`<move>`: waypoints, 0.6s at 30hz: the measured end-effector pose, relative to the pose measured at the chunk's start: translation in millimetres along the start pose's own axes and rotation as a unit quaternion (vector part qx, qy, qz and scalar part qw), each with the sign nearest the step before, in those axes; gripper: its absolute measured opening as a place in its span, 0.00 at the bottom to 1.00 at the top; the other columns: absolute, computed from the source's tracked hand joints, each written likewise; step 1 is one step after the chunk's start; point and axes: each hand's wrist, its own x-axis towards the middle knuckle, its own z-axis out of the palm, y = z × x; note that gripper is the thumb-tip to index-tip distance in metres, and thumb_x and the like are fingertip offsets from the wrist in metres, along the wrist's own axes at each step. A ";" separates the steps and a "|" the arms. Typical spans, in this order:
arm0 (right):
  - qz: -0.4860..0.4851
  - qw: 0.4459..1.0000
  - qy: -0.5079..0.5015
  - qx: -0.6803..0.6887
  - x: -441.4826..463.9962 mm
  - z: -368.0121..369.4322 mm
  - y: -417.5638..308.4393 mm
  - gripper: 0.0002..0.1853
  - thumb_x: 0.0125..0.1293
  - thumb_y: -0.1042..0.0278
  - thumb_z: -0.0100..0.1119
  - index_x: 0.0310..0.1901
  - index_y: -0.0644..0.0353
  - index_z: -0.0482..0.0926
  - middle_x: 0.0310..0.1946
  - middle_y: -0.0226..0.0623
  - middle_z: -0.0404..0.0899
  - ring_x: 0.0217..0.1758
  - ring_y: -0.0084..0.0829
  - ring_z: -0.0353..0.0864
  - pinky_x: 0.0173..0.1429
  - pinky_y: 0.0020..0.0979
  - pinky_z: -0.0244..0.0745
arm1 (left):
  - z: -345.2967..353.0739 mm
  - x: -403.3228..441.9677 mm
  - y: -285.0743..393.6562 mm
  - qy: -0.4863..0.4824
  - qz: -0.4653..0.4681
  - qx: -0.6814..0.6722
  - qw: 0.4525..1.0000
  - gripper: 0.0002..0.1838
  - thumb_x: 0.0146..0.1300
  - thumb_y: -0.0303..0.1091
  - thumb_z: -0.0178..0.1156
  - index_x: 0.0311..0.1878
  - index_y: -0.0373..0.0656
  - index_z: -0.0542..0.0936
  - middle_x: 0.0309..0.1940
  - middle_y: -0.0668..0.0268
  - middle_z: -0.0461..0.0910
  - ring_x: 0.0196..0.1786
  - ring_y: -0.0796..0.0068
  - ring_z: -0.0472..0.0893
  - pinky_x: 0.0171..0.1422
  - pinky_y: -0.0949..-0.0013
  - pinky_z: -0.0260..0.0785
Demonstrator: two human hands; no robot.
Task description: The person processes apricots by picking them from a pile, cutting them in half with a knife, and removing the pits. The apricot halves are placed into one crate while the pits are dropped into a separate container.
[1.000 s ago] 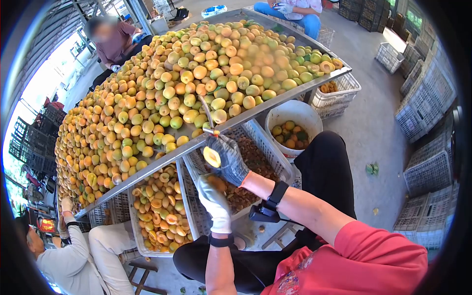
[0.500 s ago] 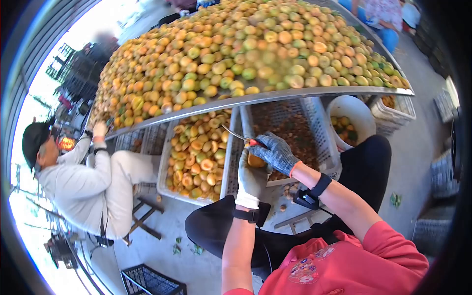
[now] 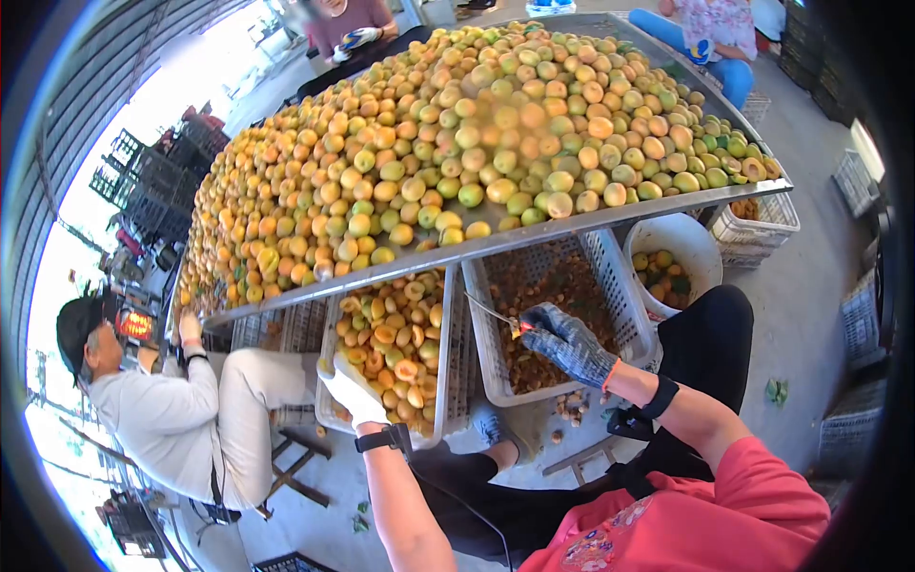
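My left hand (image 3: 354,392), in a white glove, reaches over the near left part of a crate (image 3: 440,400) of halved apricots (image 3: 405,370). Its fingers look stretched out, with glare blurring them; no fruit shows clearly in them. My right hand (image 3: 570,348), in a grey knitted glove with an orange cuff, is closed round the red handle of a thin, curved metal pitting tool (image 3: 495,311). The tool points up and left over a second crate (image 3: 637,329), which holds brown apricot stones (image 3: 545,367). Whole apricots (image 3: 419,162) are heaped on the metal-edged table (image 3: 534,232) beyond.
A white bucket (image 3: 701,253) with some fruit and another crate (image 3: 753,238) stand at the right. A co-worker (image 3: 162,400) sits at the left, touching the table edge; two more people sit at the far side. Leaves (image 3: 777,391) and a stool (image 3: 300,467) are on the floor.
My left hand has left the right hand and moved left to the crate of halves; the apricot it held no longer shows. My right hand has shifted slightly right and down with the tool.
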 end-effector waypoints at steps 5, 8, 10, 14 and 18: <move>0.055 0.997 -0.045 0.034 -2.7 -47.4 -11.7 0.14 0.66 0.61 0.59 0.46 0.63 0.78 0.34 0.44 0.80 0.37 0.37 0.81 0.42 0.34 0.74 | 124.9 57.0 34.2 0.024 0.212 0.291 0.933 0.13 0.66 0.32 0.55 0.50 0.36 0.77 0.39 0.66 0.75 0.37 0.77 0.71 0.42 0.71 0.67; 0.099 0.993 -0.048 0.052 -5.8 -66.1 -1.9 0.14 0.67 0.62 0.58 0.47 0.64 0.78 0.32 0.39 0.79 0.34 0.26 0.78 0.39 0.30 0.73 | 185.3 92.7 31.6 -0.104 0.078 0.196 0.972 0.07 0.65 0.31 0.56 0.39 0.39 0.80 0.27 0.75 0.72 0.26 0.84 0.67 0.28 0.77 0.60; 0.122 0.987 -0.043 0.093 -7.0 -78.1 2.9 0.14 0.67 0.61 0.58 0.47 0.64 0.78 0.32 0.35 0.78 0.33 0.24 0.76 0.39 0.29 0.72 | 211.8 123.8 13.9 -0.148 0.024 0.231 0.961 0.07 0.61 0.30 0.57 0.38 0.38 0.80 0.27 0.68 0.77 0.25 0.73 0.74 0.31 0.70 0.66; 0.172 0.972 0.020 0.162 -12.8 -89.9 8.5 0.13 0.67 0.65 0.59 0.47 0.65 0.79 0.32 0.31 0.77 0.34 0.20 0.74 0.39 0.25 0.71 | 247.5 171.7 -7.7 -0.198 0.259 0.496 0.805 0.12 0.59 0.32 0.53 0.42 0.38 0.80 0.37 0.58 0.79 0.39 0.60 0.77 0.45 0.62 0.69; 0.222 0.952 0.012 0.208 -14.9 -101.1 -1.5 0.12 0.67 0.65 0.60 0.47 0.63 0.79 0.33 0.28 0.76 0.35 0.17 0.74 0.40 0.23 0.71 | 301.1 167.8 -0.6 -0.238 0.287 0.783 0.498 0.14 0.58 0.34 0.49 0.41 0.39 0.81 0.39 0.51 0.82 0.44 0.54 0.81 0.49 0.56 0.73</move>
